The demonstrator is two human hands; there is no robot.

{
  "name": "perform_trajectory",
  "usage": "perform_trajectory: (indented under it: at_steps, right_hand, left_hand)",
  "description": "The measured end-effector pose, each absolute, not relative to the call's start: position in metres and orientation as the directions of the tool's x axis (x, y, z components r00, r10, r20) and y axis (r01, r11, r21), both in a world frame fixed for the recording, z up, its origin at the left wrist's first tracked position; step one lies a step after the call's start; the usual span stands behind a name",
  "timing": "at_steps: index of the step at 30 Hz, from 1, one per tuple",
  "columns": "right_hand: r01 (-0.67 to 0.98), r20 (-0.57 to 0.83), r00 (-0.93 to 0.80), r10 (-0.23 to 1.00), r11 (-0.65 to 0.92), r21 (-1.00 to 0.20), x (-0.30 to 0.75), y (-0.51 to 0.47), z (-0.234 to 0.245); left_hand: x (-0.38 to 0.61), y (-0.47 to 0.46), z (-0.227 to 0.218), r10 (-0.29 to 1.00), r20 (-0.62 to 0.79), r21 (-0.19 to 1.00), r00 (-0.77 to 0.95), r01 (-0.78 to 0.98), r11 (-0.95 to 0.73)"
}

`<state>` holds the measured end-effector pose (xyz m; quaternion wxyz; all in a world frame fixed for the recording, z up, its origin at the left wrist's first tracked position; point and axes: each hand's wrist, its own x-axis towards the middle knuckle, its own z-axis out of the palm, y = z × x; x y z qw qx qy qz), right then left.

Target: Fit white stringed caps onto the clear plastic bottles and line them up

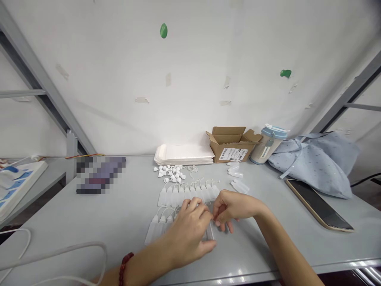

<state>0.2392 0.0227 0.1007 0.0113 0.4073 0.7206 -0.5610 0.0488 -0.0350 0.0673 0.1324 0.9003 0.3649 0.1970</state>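
Two rows of small translucent plastic bottles with looped white cords lie on the grey table; the back row of bottles [187, 193] is mostly visible. My left hand [190, 232] rests over the front row of bottles [159, 226], fingers bent and thumb held apart, covering much of that row. Beside its fingertips, at the row's right end, my right hand [235, 206] has its thumb and forefinger pinched together; what they grip is hidden. Loose white caps [172, 172] are heaped behind the rows. Several uncapped bottles [239, 186] lie behind my right hand.
Along the wall stand a stack of white envelopes [187, 154], an open cardboard box [233, 149] and a lidded cup [268, 145]. A blue cloth bag [315, 163] and a phone [318, 204] lie right. A blurred dark item [101, 174] and white cable [74, 248] are left.
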Motion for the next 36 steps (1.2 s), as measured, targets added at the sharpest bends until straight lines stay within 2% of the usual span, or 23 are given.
perform_trajectory:
  at_steps: [10, 23, 32, 36]
  right_hand:
    - [0.617, -0.485, -0.677, 0.553, 0.068, -0.784, 0.233, 0.023, 0.094]
    - [0.618, -0.52, -0.685, 0.511, 0.029, -0.786, 0.232, 0.031, 0.085]
    - [0.616, -0.511, -0.683, 0.523, 0.034, -0.787, 0.236, 0.031, 0.09]
    - [0.585, -0.461, -0.694, 0.553, 0.059, -0.809, 0.238, 0.031, 0.091]
  left_hand:
    - [0.049, -0.035, 0.071, 0.724, 0.23, 0.372, 0.651, 0.628, -0.683]
    - [0.047, -0.033, 0.073, 0.745, 0.176, 0.357, 0.643, 0.664, -0.657]
    - [0.047, -0.032, 0.07, 0.736, 0.197, 0.314, 0.648, 0.669, -0.673]
    - [0.047, -0.032, 0.07, 0.72, 0.273, 0.332, 0.637, 0.64, -0.693]
